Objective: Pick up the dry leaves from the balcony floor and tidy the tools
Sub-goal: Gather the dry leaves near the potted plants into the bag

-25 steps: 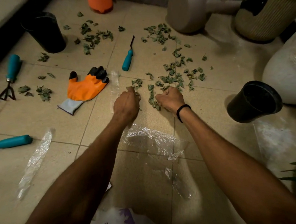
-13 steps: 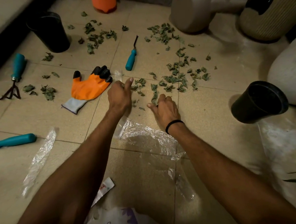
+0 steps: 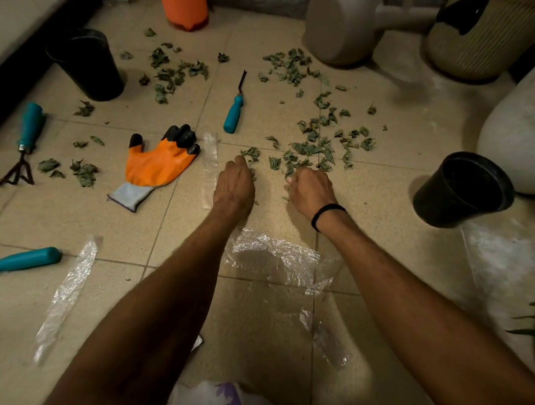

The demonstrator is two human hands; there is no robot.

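Since the prior frame, left hand was lowered and right hand closed, fingers of both now curled on dry leaves strewn on floor just beyond the fingertips; leaves judged light, brittle, best gathered in loose clumps.

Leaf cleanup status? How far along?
Early. Done: nothing visibly cleared. In hand: left hand and right hand curl around dry leaves from the nearest patch. Left: leaf clusters by the black pot and hand rake, plus the weeder, teal handle and glove to tidy.
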